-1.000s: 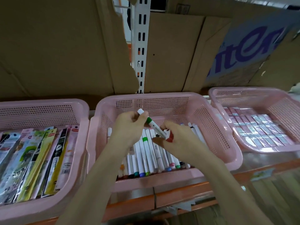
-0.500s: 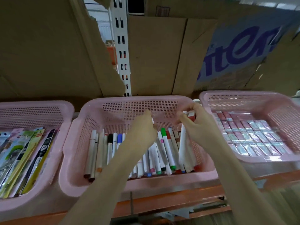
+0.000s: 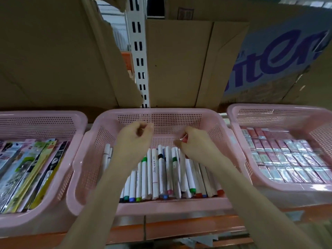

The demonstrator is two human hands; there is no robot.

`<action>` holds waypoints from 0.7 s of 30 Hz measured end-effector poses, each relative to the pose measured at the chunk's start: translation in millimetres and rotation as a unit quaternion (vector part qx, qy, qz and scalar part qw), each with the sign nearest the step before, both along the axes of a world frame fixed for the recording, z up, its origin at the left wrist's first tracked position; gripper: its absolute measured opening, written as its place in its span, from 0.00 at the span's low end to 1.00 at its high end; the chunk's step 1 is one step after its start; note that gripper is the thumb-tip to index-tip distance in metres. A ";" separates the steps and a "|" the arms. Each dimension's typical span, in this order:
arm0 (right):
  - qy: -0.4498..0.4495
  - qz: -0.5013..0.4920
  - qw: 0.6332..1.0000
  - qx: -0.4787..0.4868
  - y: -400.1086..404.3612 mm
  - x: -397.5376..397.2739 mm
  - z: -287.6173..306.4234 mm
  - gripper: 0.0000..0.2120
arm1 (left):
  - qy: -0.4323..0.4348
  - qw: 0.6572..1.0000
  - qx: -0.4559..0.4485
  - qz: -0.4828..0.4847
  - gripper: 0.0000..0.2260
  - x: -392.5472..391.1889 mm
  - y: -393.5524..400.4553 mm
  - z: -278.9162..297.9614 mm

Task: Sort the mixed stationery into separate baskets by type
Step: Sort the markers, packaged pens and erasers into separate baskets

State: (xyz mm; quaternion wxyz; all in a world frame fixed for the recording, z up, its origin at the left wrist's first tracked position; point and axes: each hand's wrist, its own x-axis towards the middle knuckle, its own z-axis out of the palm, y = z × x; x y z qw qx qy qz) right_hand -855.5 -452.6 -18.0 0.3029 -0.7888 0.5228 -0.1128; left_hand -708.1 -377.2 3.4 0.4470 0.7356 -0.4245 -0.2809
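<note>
on the orange shelf edge (image 3: 161,229): three pink perforated plastic baskets sit side by side, in front of brown cardboard sheets (image 3: 45,60) and a white slotted metal upright (image 3: 138,51).
middle basket (image 3: 161,114): holds white-barrelled marker pens with coloured caps (image 3: 161,173), lying in a row with their lengths running front to back, coloured ends mostly toward the near wall.
left basket (image 3: 41,115): filled with flat packaged stationery cards (image 3: 32,169) in green, yellow, black and pink, leaning in a stack.
right basket (image 3: 280,108): packed with small pink and silvery wrapped blocks (image 3: 283,159) in tidy rows.
left hand (image 3: 133,141): over the far part of the middle basket, above the markers; fingers curled in toward the palm, thumb against them; nothing can be made out inside the grip.
right hand (image 3: 195,144): also over the far part of the middle basket, just right of the left hand and apart from it; fingers curled and pinching a small white and red piece (image 3: 183,138) at the fingertips, too blurred to name; the heel of the hand lies just above the marker tops.
forearms: both bare, reaching in from the near edge across the basket's front wall.
</note>
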 end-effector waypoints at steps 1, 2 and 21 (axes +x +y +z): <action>0.025 0.013 1.000 -0.001 1.0 5.5 -2.3 0.09 | 0.070 0.997 0.000 0.028 0.08 3.3 6.4 3.2; 0.056 0.028 0.998 0.000 2.4 9.6 -4.5 0.10 | 0.138 0.989 0.002 0.053 0.09 6.7 11.8 5.2; -0.132 -0.149 0.977 -0.072 21.0 -65.4 31.9 0.07 | 0.359 0.931 -0.051 0.039 0.13 -43.3 -2.4 20.9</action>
